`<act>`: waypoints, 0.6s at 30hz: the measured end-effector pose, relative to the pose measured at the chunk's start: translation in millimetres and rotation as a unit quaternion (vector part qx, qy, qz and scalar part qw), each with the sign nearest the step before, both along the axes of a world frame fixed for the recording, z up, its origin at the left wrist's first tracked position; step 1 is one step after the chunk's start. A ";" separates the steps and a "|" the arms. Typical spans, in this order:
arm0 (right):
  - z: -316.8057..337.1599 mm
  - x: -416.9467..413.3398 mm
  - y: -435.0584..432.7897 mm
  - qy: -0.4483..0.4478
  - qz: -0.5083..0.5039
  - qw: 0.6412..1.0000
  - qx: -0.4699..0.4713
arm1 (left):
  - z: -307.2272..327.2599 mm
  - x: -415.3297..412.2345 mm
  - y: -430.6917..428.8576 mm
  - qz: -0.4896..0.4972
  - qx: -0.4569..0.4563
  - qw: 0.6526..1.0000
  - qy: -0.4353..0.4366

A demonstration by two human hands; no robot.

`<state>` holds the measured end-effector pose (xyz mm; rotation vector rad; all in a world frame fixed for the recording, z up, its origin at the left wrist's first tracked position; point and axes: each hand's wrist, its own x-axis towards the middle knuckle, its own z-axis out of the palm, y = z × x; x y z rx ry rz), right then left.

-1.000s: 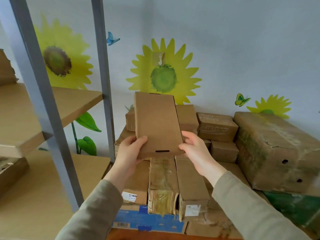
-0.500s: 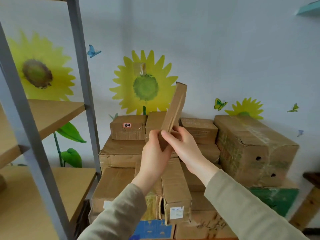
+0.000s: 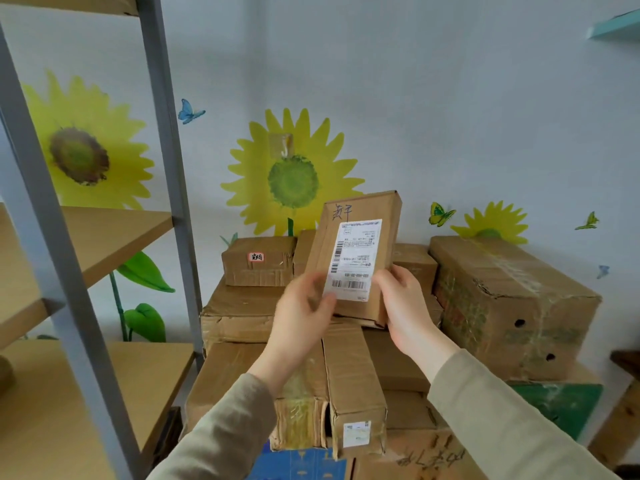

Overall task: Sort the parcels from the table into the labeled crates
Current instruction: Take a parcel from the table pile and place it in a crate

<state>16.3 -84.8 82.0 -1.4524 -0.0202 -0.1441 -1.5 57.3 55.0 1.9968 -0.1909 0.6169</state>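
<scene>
A flat cardboard parcel (image 3: 363,213) with a white shipping label and handwriting at its top is held upright in front of me, above the pile of parcels (image 3: 249,313). My left hand (image 3: 301,310) grips its lower left corner, thumb on the label. My right hand (image 3: 405,306) grips its lower right edge. The label side faces me. No labeled crates are in view.
Several cardboard boxes are stacked against the sunflower wall, with a large taped box (image 3: 512,299) at right and a green box (image 3: 561,407) under it. A metal shelf rack (image 3: 166,140) with wooden boards (image 3: 114,230) stands at left.
Both hands turned the parcel over, from its plain back, through edge-on, to its label side facing me. The view rose and shifted a little.
</scene>
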 end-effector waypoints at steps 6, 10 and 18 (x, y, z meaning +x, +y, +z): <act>-0.1 -0.4 -11.2 0.077 0.021 0.997 -0.009 | 8.3 6.3 20.8 0.036 -0.101 0.985 0.139; -4.5 0.1 -7.1 0.094 0.026 0.994 -0.047 | 4.2 8.1 22.3 0.012 -0.104 0.979 0.178; -5.7 -4.0 0.9 0.066 -0.002 0.996 -0.057 | 4.8 0.7 24.0 0.017 -0.093 0.985 0.146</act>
